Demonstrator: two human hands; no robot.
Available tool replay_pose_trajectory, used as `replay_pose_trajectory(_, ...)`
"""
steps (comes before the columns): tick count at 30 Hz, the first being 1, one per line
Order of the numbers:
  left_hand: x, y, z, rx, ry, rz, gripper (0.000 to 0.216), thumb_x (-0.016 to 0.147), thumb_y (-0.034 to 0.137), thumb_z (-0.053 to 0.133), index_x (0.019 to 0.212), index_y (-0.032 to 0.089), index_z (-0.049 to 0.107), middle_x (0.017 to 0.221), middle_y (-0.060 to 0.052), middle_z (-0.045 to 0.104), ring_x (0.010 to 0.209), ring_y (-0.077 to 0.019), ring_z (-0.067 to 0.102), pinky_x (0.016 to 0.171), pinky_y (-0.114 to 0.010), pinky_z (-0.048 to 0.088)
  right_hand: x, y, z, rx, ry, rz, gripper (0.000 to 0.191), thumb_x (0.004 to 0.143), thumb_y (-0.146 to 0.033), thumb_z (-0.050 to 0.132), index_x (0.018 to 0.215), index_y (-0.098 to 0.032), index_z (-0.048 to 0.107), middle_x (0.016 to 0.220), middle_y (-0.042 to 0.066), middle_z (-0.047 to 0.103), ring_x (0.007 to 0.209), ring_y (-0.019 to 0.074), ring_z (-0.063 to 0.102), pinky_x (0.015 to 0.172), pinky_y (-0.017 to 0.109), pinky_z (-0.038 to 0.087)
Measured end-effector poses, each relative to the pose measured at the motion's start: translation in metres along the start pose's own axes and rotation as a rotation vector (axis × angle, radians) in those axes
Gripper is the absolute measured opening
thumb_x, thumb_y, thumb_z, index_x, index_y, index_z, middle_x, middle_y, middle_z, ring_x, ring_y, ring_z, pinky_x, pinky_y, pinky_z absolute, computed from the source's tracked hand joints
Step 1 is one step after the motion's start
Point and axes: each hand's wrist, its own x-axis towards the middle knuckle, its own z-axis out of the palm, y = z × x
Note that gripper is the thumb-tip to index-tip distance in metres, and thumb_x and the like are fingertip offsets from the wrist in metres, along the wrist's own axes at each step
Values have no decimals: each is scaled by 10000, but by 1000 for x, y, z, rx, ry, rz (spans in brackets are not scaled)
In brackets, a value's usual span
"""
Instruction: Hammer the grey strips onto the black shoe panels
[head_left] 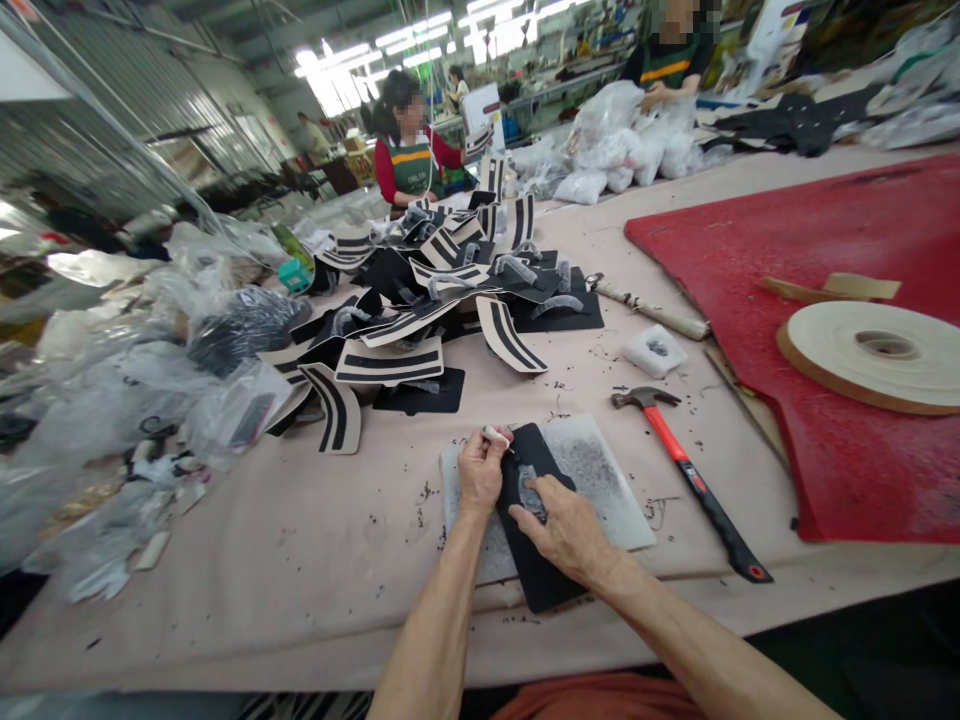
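Note:
My left hand (482, 472) is closed round a small tool with a white handle (495, 437); its tip points down at the upper part of a black panel (541, 575). On that panel lies a short strap-like piece wrapped in clear plastic (529, 494). The thumb and fingers of my right hand (564, 522) grip this wrapped strap from the right side. Beneath the panel is a pale, speckled board (600, 480). To the right lies a hammer (686, 470) with a red and black handle.
Beyond my hands, black and cream striped panels (420, 300) form a heap. Plastic bags (127, 400) cover the left side. A white packet (654, 350), a long wrapped tool (652, 308), a red sheet (840, 460) and a tape roll (885, 345) lie right. Two people work across the table.

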Motion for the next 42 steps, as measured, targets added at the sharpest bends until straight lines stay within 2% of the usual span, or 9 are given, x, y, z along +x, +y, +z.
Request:
replay_pose_trajectory(14,-5,10,1,230,-13,116,149,849,318,650,898,194,718,881,-57,784,810,-201,719,779,-282,533,0,-4,-1,24,-40,32,307,946,-418,554,1097,-161,627,1043,120,670,888,250,679,753,340,503)
replay_pose_trajectory(19,-4,5,2,347,-42,211,143,876,283,615,939,206,718,913,-60,779,832,-204,718,786,-284,531,0,3,-23,241,-72,-20,425,941,-417,550,1287,-170,563,1093,98,678,914,215,662,815,335,517)
replay_pose_trajectory(22,-4,5,2,427,-88,275,139,888,244,583,947,206,702,921,-51,776,834,-192,716,790,-276,530,-4,38,-52,211,94,41,414,968,-459,489,1264,-180,569,1035,90,667,818,192,627,766,329,513)
replay_pose_trajectory(25,-4,5,2,490,-124,332,131,891,208,577,956,213,691,926,-41,775,847,-187,719,811,-276,531,-14,96,-86,-153,288,206,431,929,-478,506,1177,-135,591,1060,166,634,905,267,605,824,402,486)
replay_pose_trajectory(28,-5,5,1,507,-139,355,131,896,198,582,970,224,686,935,-34,773,861,-187,721,811,-272,533,-26,147,-110,-390,144,402,382,869,-462,534,1043,-129,600,979,191,609,894,322,591,783,443,467)
replay_pose_trajectory(30,-5,5,1,498,-152,360,130,894,191,580,962,223,685,936,-32,771,860,-184,719,811,-269,532,-30,162,-119,-208,13,598,251,837,-406,552,916,-169,570,859,138,589,780,280,578,690,400,460)
replay_pose_trajectory(34,-5,7,2,474,-161,367,127,894,187,568,932,218,685,914,-28,766,844,-177,715,800,-260,529,-20,137,-131,461,-163,822,110,784,-292,552,777,-218,470,698,19,506,548,139,469,512,273,409)
replay_pose_trajectory(37,-6,8,2,464,-163,380,128,895,190,563,913,212,688,895,-32,762,821,-178,711,780,-260,528,-4,92,-142,757,-160,831,163,856,-374,498,805,-233,436,617,-57,406,428,92,323,410,225,291)
replay_pose_trajectory(42,-7,6,1,475,-168,387,140,898,192,557,925,210,693,902,-38,759,817,-183,706,771,-266,521,18,38,-146,143,32,240,329,959,-520,400,811,-232,464,576,-34,458,483,131,420,485,255,270)
